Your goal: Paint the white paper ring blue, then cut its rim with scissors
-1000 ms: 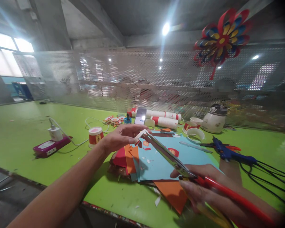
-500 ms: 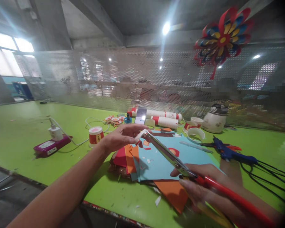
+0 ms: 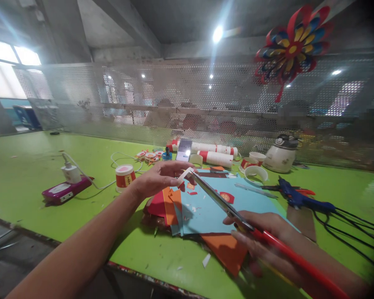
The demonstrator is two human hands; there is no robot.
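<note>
My left hand point(image 3: 158, 177) pinches a small white and red paper piece point(image 3: 184, 176) above the stacked sheets. My right hand point(image 3: 258, 232) is wrapped around the red handles of a pair of scissors point(image 3: 216, 197). The blade tips meet the paper piece at its right end. Under both hands lie light blue sheets point(image 3: 249, 207), with orange paper point(image 3: 226, 253) sticking out below them. Red cut-outs point(image 3: 227, 197) and small white scraps rest on the blue paper.
A red and white paper cup point(image 3: 125, 177) and a purple power strip point(image 3: 65, 192) stand at left. A phone point(image 3: 183, 150) leans near stacked cups point(image 3: 216, 158). At right are a blue glue gun point(image 3: 302, 199) with black cables and a white kettle-shaped container point(image 3: 280, 155).
The scissor blades and handles have come closer together at the paper piece. My left hand stays nearly in place, and the view has shifted slightly.
</note>
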